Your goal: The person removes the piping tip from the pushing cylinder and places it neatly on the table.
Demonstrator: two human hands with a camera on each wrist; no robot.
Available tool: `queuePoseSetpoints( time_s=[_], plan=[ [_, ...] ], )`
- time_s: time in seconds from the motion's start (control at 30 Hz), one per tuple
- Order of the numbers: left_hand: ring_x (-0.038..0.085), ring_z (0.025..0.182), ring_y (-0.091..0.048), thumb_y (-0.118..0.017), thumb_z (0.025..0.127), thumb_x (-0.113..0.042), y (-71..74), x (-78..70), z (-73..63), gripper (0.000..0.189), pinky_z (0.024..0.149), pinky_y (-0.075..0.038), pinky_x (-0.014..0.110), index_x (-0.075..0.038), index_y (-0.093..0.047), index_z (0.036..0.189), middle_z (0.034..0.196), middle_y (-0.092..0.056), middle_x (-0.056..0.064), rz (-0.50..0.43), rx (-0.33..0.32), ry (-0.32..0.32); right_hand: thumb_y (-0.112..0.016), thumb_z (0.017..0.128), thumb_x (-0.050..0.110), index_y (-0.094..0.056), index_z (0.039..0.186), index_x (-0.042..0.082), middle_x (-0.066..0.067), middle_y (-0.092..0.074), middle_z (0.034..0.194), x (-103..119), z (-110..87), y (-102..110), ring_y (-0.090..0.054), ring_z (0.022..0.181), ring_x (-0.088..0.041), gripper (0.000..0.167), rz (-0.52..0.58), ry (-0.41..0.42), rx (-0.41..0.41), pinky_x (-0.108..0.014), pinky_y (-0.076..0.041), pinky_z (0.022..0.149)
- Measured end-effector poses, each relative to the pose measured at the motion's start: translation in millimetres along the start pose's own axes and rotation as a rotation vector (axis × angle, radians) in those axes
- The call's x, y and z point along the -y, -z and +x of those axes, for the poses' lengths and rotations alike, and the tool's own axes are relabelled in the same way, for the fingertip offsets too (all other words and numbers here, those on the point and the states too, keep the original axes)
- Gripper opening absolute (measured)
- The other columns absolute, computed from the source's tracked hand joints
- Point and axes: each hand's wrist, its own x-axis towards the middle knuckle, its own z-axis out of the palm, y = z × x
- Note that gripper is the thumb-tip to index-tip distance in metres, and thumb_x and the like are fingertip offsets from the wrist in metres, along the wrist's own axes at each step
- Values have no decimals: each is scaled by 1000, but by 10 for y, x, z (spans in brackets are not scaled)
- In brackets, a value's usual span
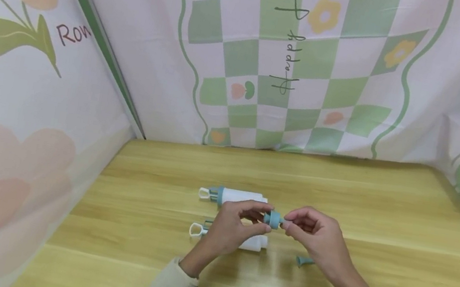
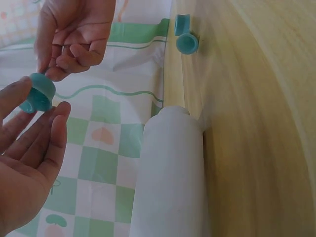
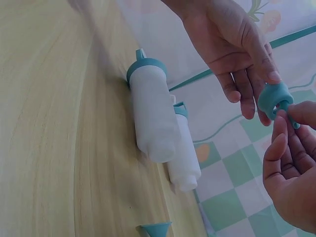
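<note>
In the head view my left hand [image 1: 231,227] pinches a small teal cap-like piece [image 1: 274,220] between thumb and fingers, above the table. From the right, my right hand [image 1: 321,235] pinches a thin teal stem at the cap's end. The right wrist view shows this stem [image 3: 295,123] at the cap's open side; whether it is joined to the cap I cannot tell. Two white bottles with teal collars lie on their sides: the farther bottle [image 1: 243,198] beyond my left hand, the nearer bottle [image 1: 256,243] partly hidden under it.
A teal flared, funnel-like piece [image 1: 304,261] lies on the wooden table [image 1: 141,235] below my right hand. White pull loops stick out at the bottles' left ends. Patterned curtains [image 1: 261,67] hang behind the table and at its sides.
</note>
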Motion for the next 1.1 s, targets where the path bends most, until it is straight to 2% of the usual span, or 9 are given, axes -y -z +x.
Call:
queuePoseSetpoints(
  time_s=[0.2,0.4,0.57,0.8,0.93,1.0,1.1],
  plan=[
    [10,79,-70,-77,88,-11,-1,0,-25,33,69,-57,26,-4,-73,120,102,-75,6,26,-17,32,-71,93,6,-67,99,-4,-6,-71,84,5,5,-26,-66,73,-16,13,1,-1,14,-27,-56,65],
    [32,69,-71,-75,89,-10,1,8,-46,33,57,-50,19,-3,-71,122,91,-75,12,-39,-22,42,-71,93,6,-66,101,-4,-7,-70,84,-11,7,-51,-66,73,-17,13,25,6,21,-27,-56,65],
    [34,67,-71,-74,90,-9,-6,24,-55,34,55,-53,24,-2,-70,123,100,-75,13,-91,-43,53,-70,94,6,-64,107,-6,-10,-68,88,-31,1,-69,-66,75,-21,18,35,12,15,-27,-56,66],
    [40,66,-70,-74,90,-9,-14,36,-68,34,54,-56,38,-3,-70,123,96,-74,16,-117,-72,64,-69,95,8,-59,119,-6,-17,-65,101,-24,-3,-107,-67,85,-21,29,39,2,32,-29,-57,71],
    [41,65,-69,-75,90,-9,-20,35,-72,34,53,-55,46,-3,-71,122,95,-74,16,-124,-79,61,-69,96,10,-57,122,-5,-18,-65,102,-5,-5,-128,-67,87,-23,32,46,-15,54,-29,-57,71],
    [40,64,-70,-75,90,-9,-21,32,-73,33,52,-55,46,-3,-71,122,95,-75,14,-125,-81,61,-69,96,10,-58,122,-4,-17,-65,101,3,-4,-135,-67,86,-24,32,46,-14,59,-29,-57,71],
    [39,64,-70,-76,89,-9,-24,37,-72,33,52,-55,38,-3,-72,121,95,-75,13,-124,-83,62,-69,96,10,-59,120,-2,-17,-66,99,9,-3,-140,-68,85,-27,29,44,-5,61,-30,-56,70]
  ],
)
